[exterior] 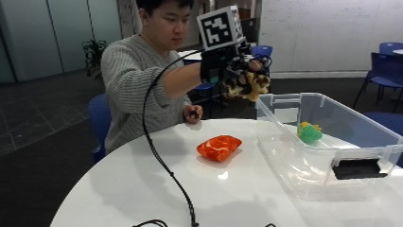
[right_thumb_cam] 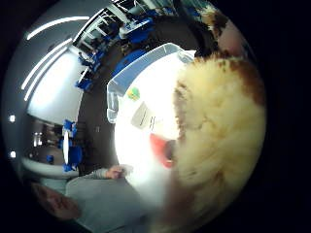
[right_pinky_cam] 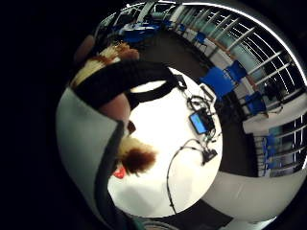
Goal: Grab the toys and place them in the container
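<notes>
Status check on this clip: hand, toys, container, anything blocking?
Right hand grips plush toy, raised beside the container rim. Green toy already inside. Orange toy on the table, untouched. Nothing blocking.

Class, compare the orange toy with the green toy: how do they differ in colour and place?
The orange toy lies on the white table; the green toy sits inside the clear container. The orange toy looks larger than the green toy. Neither is held by the gloved hand.

Plush toy point(exterior: 245, 85) partly hidden by gloved right hand point(exterior: 230, 61); container point(exterior: 378, 146) cut off.
</notes>
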